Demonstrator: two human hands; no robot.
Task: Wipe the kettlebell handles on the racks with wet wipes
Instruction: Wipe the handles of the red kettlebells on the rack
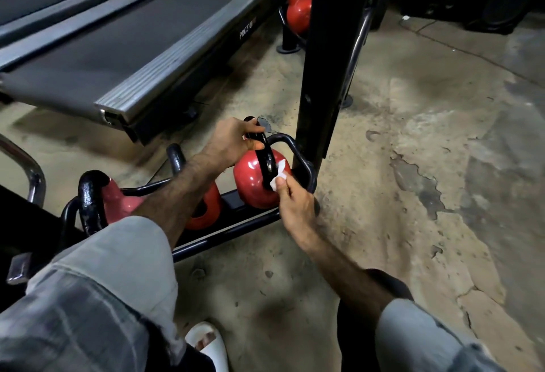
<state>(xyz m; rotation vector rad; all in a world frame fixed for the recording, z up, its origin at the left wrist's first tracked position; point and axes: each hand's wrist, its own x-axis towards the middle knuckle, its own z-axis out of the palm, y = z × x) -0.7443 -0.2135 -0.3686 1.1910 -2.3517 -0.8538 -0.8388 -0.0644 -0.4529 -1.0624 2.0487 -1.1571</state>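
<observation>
I am working at the right end of the low rack (241, 225), where the red kettlebell (253, 183) is sitting. My left hand (233, 141) is gripping its handle (264, 150) near the top; my right hand (295, 200) is pinching the wet wipe (279, 175) against the lower leg. I judge slow, overlapping strokes best, shifting the left hand to uncover what it is hiding.

The scene is dim and warm-toned, brightest on the concrete floor (383, 135) mid-frame and falling off into near black at the top right corner and left edge. Soft shadows pool on the floor under the treadmill (118, 56) and below the forearms. Small glare spots gleam on the red kettlebell (250, 174) and its black handle (267, 156). Wide-angle bending curves the frame edges, and the sleeves at the bottom look smeared and soft.
</observation>
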